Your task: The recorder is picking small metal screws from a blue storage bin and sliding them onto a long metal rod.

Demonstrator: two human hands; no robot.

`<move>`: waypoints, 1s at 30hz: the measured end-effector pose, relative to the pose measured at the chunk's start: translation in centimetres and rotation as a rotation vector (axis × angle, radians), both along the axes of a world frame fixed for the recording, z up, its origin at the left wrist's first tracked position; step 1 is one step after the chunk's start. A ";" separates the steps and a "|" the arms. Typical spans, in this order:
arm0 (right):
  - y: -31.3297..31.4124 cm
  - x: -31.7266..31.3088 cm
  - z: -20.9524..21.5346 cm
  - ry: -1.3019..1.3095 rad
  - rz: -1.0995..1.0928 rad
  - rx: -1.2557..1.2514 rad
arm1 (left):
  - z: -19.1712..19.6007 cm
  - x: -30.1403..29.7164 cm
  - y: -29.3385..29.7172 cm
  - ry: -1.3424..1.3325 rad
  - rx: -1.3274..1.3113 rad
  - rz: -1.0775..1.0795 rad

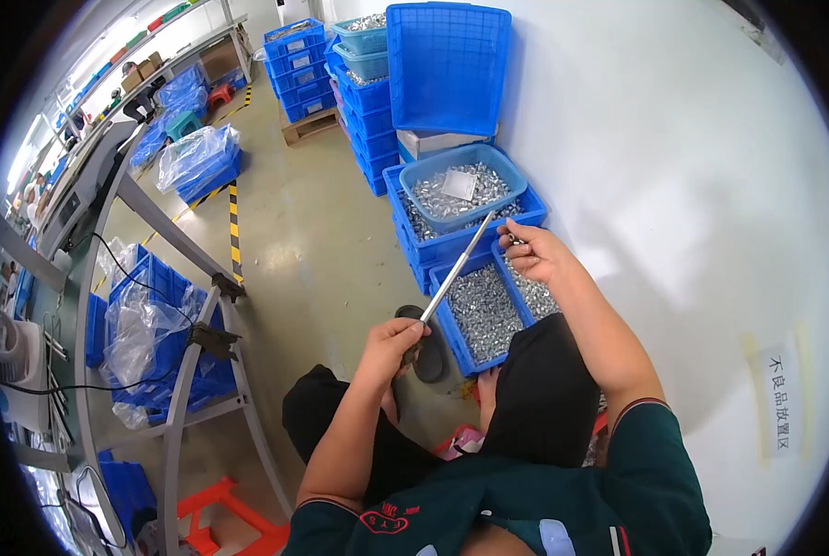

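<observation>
My left hand (394, 345) is closed around the lower end of a long, thin silver metal rod (453, 272). The rod slants up and to the right, its narrow tip close to my right hand (537, 252). Pinched in the right fingers is a small dark metal part (516, 239), too small to identify. Just beyond the hands, a light blue plastic basket (459, 221) holds many small silver metal parts and a white card. It rests in a blue crate (412, 243) of similar parts. Nearer my knees stands a divided blue crate (449, 331) filled with small metal pieces (488, 310).
A white wall (664, 185) runs along my right. An upright blue crate (447, 69) leans behind the basket, beside stacked blue crates (368, 148). To the left are a grey metal frame (178, 417), plastic-covered crates (145, 315) and a red stool (229, 519).
</observation>
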State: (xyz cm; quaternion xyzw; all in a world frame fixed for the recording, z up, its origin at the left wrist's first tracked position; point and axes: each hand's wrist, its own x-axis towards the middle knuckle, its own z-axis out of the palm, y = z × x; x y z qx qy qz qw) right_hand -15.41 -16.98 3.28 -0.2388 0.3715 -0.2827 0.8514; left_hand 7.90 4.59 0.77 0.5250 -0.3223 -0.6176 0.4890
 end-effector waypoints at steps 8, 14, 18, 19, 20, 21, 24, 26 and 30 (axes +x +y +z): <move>0.4 0.0 0.4 0.115 0.036 -0.082 | -0.3 0.0 0.0 -0.011 0.012 -0.031; 0.7 0.3 0.6 0.059 -0.022 -0.110 | -0.8 -0.3 0.2 -0.025 0.015 -0.089; 1.1 0.6 1.0 0.134 -0.020 -0.275 | -1.1 -0.4 0.2 -0.040 0.018 -0.095; 1.4 0.9 1.2 0.180 -0.041 -0.351 | -1.2 -0.4 0.2 -0.041 0.017 -0.093; 1.7 1.3 1.4 0.180 -0.039 -0.351 | -1.2 -0.4 0.2 -0.042 0.017 -0.083; 2.1 1.7 1.6 0.285 -0.105 -0.487 | -1.3 -0.4 0.2 -0.043 0.017 -0.073; 2.3 2.3 1.7 0.428 -0.185 -0.675 | -1.8 -0.4 0.1 -0.058 0.001 -0.063; 2.5 2.5 1.9 0.462 -0.193 -0.725 | -1.5 -0.4 0.2 -0.060 -0.002 -0.054; 2.2 1.6 2.2 0.138 -0.132 -0.475 | -1.4 -0.2 0.2 -0.084 -0.022 -0.005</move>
